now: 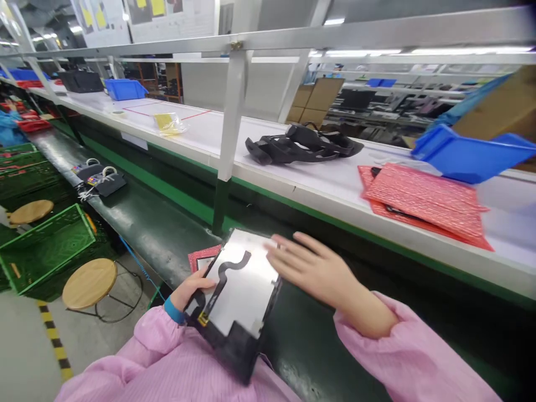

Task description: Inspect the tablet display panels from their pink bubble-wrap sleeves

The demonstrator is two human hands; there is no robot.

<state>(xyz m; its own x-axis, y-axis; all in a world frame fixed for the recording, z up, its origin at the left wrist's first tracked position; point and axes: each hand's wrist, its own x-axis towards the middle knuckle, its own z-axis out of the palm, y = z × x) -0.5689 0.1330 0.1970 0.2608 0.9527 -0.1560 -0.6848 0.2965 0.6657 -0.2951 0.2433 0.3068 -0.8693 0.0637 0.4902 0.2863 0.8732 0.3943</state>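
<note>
My left hand (191,287) grips the left edge of a display panel (240,285), its thumb lying on the silver back. The panel is tilted above the dark green bench, with a black frame and a black flat cable (223,274) curving over its back. Over the panel's upper right edge my right hand (316,268) is stretched out flat, fingers apart; whether the fingertips touch the panel I cannot tell. Partly hidden behind the panel, a piece of red bubble wrap (201,258) lies on the bench.
On the white shelf (268,181) lie black plastic holders (301,144), red bubble-wrap bags (431,201) and a blue bin (473,153). A metal post (230,117) rises from the shelf's front edge. At left are a wooden stool (90,283) and a green crate (46,251). Dark devices (103,178) lie farther along the bench.
</note>
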